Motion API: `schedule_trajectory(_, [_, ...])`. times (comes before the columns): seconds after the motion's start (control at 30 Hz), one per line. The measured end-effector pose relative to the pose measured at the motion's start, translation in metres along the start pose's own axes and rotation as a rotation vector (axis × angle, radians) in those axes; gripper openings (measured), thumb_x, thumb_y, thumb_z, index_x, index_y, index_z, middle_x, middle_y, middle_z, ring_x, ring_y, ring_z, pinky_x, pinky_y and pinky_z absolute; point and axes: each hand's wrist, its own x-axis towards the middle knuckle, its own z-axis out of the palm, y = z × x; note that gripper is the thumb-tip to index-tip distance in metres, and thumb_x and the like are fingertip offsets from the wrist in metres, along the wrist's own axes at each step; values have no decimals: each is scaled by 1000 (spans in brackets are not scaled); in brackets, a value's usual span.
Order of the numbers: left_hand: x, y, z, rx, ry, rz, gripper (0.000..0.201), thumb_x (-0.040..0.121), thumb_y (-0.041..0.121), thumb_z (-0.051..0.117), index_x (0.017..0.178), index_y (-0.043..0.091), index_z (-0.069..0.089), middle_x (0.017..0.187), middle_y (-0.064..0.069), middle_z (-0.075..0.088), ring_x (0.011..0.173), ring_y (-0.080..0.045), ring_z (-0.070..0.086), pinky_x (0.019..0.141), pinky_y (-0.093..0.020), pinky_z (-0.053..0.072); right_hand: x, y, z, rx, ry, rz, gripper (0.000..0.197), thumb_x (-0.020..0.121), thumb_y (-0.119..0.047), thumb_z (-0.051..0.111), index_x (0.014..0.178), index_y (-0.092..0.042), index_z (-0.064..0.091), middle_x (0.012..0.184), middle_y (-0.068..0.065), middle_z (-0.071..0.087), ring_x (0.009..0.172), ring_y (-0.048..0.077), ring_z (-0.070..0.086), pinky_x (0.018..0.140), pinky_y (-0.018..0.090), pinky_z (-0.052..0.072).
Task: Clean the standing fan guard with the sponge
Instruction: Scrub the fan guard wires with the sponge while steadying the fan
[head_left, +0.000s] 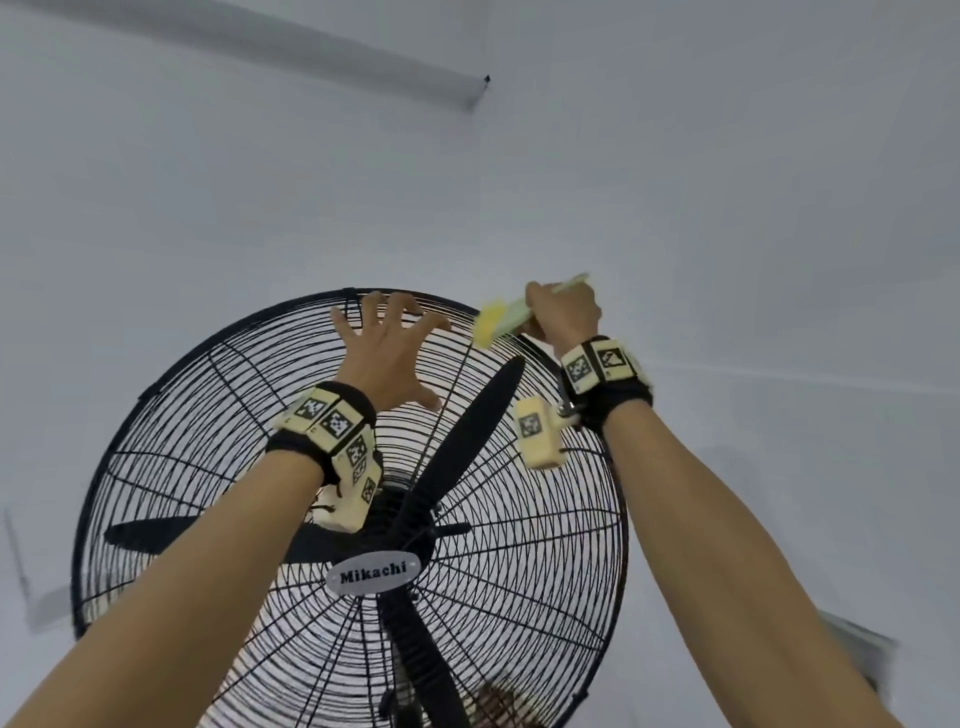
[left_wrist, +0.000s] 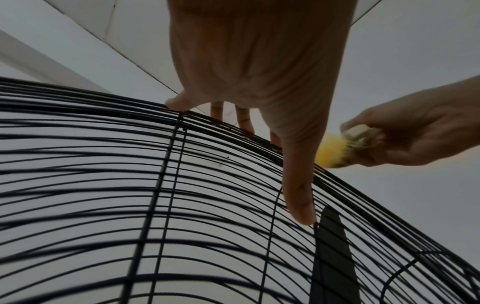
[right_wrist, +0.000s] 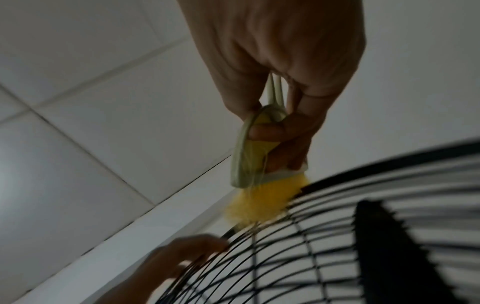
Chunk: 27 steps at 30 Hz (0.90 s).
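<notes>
Left hand (head_left: 387, 351) lies spread on the top of the fan guard (head_left: 218, 395), fingers splayed wide, tips on the wires; right hand (head_left: 563, 312) grips the handled sponge (head_left: 491, 325), fingers clamped, yellow pad touching the guard's upper rim just beside the left hand.

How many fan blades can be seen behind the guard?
3. One blade points up right toward the sponge; one points left behind the left forearm; one points down beside the pole. No others show behind the guard.
</notes>
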Motion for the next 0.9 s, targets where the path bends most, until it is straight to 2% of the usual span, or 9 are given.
schedule_trajectory(0.1, [3,2,2,5,-5,4,107,56,59,95,148,46,42,154,0,29,151,-39,10,113,-83,5,15,32,-34,-242,59,108,46,87,-34,66,114,3,66,113,16,70,106,34,65,79,30,50])
schedule_trajectory(0.2, [3,7,1,18,-9,4,107,57,60,94,149,45,41,155,0,28,151,-39,10,114,-83,5,17,39,-52,-390,58,70,39,86,-30,65,106,5,64,102,16,69,101,33,64,74,31,47])
schedule_trajectory(0.33, [0,5,2,20,12,7,107,57,62,93,148,46,41,155,1,30,150,-38,12,114,-82,9,9,1,-16,-101,-33,-129,21,83,-29,69,96,-13,69,99,4,65,101,23,64,96,38,55])
schedule_trajectory(0.43, [-3,-1,1,17,29,16,106,57,63,93,148,47,42,155,2,30,150,-37,13,114,-80,9,2,-9,5,66,-50,-101,26,86,-22,69,108,-10,72,110,10,69,113,33,67,101,48,55])
schedule_trajectory(0.5, [-2,-2,1,15,30,18,106,58,63,92,149,47,41,155,3,29,150,-36,12,115,-80,8,3,4,-3,-34,-7,-89,33,92,-22,64,117,-3,70,120,15,71,116,33,65,100,37,53])
schedule_trajectory(0.57, [-1,0,2,27,23,17,106,59,64,91,150,47,40,156,3,28,151,-37,11,115,-81,8,7,25,-26,-191,39,-13,37,93,-24,60,117,3,67,118,16,70,114,33,66,82,22,49])
schedule_trajectory(0.7, [0,5,4,33,18,17,107,60,65,91,151,46,40,156,1,28,151,-37,12,114,-82,7,9,57,-64,-505,-16,106,39,75,-33,54,91,2,58,100,21,63,113,40,61,78,33,45])
schedule_trajectory(0.8, [1,4,5,35,17,21,107,60,65,91,152,46,38,156,1,27,152,-38,11,114,-82,6,6,34,-49,-320,40,-40,35,89,-27,58,104,3,66,108,19,70,110,37,63,85,32,44])
schedule_trajectory(0.9, [-1,1,5,34,32,22,107,60,65,90,152,47,38,157,2,28,152,-36,11,115,-81,7,3,7,-13,28,-44,-100,14,87,-23,65,100,-18,69,109,8,69,113,31,66,102,44,53])
